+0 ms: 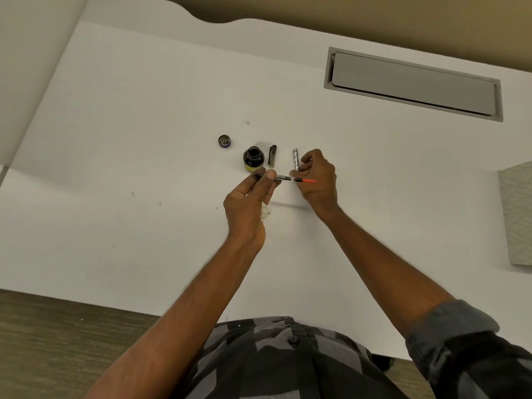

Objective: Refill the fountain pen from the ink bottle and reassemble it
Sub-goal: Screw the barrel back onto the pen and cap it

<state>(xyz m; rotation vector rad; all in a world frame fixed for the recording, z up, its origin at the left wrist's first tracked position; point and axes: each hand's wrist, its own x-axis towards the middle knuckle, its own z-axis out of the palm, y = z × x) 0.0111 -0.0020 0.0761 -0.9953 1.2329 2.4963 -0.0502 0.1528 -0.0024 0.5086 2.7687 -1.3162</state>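
White desk (144,139); clear, red-ended pen section (283,178) pinched level.

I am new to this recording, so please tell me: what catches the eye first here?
Mid-desk, both hands, left hand and right hand, hold a pen section with a red-tipped converter level. Just behind stands the open ink bottle, its lid farther left.

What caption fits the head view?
Both hands hold the fountain pen section beside the open ink bottle, pen cap nearby.
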